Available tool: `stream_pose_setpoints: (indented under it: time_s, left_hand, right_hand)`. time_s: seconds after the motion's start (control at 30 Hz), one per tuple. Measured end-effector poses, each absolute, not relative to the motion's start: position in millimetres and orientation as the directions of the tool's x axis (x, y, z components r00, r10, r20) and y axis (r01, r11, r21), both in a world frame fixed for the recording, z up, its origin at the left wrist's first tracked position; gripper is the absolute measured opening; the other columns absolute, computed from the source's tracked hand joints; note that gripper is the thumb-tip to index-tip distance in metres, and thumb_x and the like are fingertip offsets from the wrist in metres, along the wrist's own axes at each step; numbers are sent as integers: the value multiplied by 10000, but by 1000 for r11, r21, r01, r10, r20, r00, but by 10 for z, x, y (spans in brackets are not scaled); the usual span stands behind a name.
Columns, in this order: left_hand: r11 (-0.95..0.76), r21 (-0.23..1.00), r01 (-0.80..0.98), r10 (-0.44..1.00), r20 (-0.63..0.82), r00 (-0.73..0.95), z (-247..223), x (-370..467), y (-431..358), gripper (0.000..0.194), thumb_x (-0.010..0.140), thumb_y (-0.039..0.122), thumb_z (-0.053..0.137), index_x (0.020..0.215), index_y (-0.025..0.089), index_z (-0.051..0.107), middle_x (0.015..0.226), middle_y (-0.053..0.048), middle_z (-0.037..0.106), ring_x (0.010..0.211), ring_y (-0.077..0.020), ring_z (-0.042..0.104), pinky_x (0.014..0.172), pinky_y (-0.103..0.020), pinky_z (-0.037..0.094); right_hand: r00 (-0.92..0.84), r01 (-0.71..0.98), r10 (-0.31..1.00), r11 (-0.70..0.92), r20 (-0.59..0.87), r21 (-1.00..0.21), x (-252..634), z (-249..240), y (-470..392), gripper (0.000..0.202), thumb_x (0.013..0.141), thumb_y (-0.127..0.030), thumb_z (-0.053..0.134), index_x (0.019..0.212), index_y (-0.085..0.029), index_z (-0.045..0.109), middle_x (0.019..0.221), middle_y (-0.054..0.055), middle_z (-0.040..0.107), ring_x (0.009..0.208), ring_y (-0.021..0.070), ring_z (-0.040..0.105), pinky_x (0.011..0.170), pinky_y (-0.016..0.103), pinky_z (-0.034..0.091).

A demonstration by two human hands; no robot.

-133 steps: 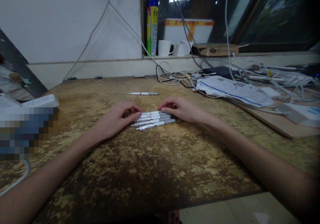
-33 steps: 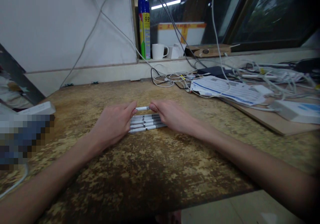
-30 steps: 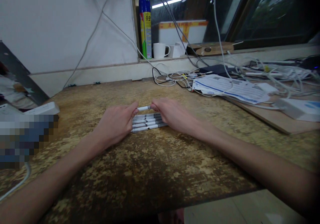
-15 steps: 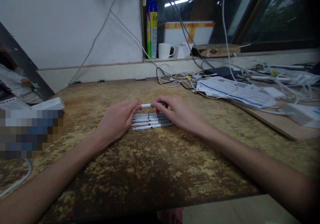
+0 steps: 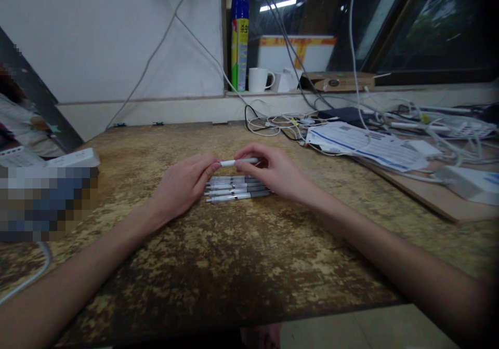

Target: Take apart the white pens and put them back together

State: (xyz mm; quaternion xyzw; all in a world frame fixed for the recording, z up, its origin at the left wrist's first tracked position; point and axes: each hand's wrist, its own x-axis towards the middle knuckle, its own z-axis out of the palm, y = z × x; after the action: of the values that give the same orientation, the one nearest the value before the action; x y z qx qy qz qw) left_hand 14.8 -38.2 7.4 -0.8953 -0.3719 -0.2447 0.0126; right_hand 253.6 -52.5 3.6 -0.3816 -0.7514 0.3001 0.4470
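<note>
Between my two hands, a white pen point(image 5: 227, 163) is held level just above the table. My left hand point(image 5: 187, 180) pinches its left end between thumb and fingers. My right hand point(image 5: 268, 168) grips it near the middle with thumb and fingertips, and the grey right part shows inside the curve of the fingers. Right below lies a row of several similar white pens point(image 5: 234, 197), side by side with grey ends to the right. My right hand hides part of their right ends, my left hand some of the left ends.
The worn wooden table point(image 5: 218, 266) spreads around my hands. At the right are papers point(image 5: 362, 144), tangled cables point(image 5: 273, 123) and a white power strip point(image 5: 468, 180) on a board. A white mug point(image 5: 257, 80) and a spray can point(image 5: 239, 42) stand on the sill. Another person sits far left.
My right hand has shifted its grip and its fingers have opened out a little, so more of the pen's grey end shows. My left hand keeps its pinch.
</note>
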Motion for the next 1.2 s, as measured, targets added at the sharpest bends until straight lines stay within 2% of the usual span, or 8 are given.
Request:
stream_pose_setpoints:
  time_s: [0.13, 0.23, 0.33, 0.53, 0.67, 0.87, 1.07, 1.2]
  left_hand:
    - [-746, 211, 631, 650, 434, 624, 67, 155, -379, 402, 1116, 375, 352, 1062, 162, 689, 923, -55, 695, 811, -205, 611, 735, -316, 424]
    - [-736, 249, 630, 667, 426, 611, 70, 151, -381, 389, 1112, 358, 358, 957, 168, 660, 857, -41, 662, 772, -193, 594, 710, -311, 409]
    - [-728, 271, 630, 675, 442, 590, 67, 141, -371, 388, 1109, 349, 362, 859, 179, 604, 789, -20, 609, 743, -181, 575, 700, -307, 394]
    - [-728, 294, 619, 679, 428, 596, 32, 135, -357, 342, 1108, 336, 373, 954, 183, 637, 835, -20, 627, 775, -185, 581, 729, -312, 399]
    - [-720, 345, 602, 691, 436, 577, 23, 147, -382, 353, 1111, 335, 378, 894, 186, 613, 793, -6, 619, 757, -175, 587, 734, -307, 399]
    - [-730, 355, 584, 682, 430, 591, 23, 165, -397, 352, 1114, 333, 382, 900, 189, 621, 805, -2, 624, 778, -171, 597, 764, -305, 415]
    - [-704, 365, 609, 708, 433, 559, 39, 138, -380, 436, 1117, 377, 342, 797, 195, 576, 755, -6, 626, 722, -177, 599, 724, -308, 431]
    - [-691, 413, 594, 722, 451, 526, 42, 111, -346, 364, 1110, 342, 368, 1015, 189, 684, 895, -26, 727, 809, -190, 660, 803, -316, 483]
  right_hand:
    - [-331, 299, 882, 435, 335, -850, 2538, 29, -522, 314, 1021, -418, 549, 885, -177, 696, 763, 37, 736, 663, 150, 646, 650, 294, 494]
    - [-311, 272, 858, 493, 409, -827, 2530, 2, -492, 152, 952, -327, 664, 1005, -189, 700, 903, 42, 761, 809, 169, 697, 734, 304, 528]
    - [-273, 281, 843, 531, 464, -800, 2509, -6, -486, 189, 900, -292, 727, 1061, -198, 696, 1022, 50, 759, 893, 180, 704, 774, 309, 544]
    - [-275, 329, 896, 430, 350, -841, 2522, 28, -518, 240, 980, -390, 629, 924, -178, 729, 818, 46, 750, 696, 160, 675, 648, 299, 513]
    - [-243, 292, 854, 518, 461, -804, 2543, 21, -502, 232, 889, -293, 750, 1094, -194, 703, 1036, 61, 764, 912, 181, 714, 774, 303, 554]
    - [-268, 369, 901, 422, 340, -828, 2547, 14, -514, 292, 967, -449, 646, 943, -176, 749, 817, 52, 760, 676, 165, 672, 640, 304, 515]
    - [-207, 265, 857, 513, 472, -816, 2637, 8, -427, 230, 840, -316, 793, 1024, -199, 720, 1019, 58, 761, 869, 193, 717, 781, 334, 571]
    - [-162, 265, 884, 468, 439, -843, 2659, 55, -422, 186, 842, -317, 781, 978, -199, 733, 1005, 58, 767, 837, 194, 706, 796, 353, 559]
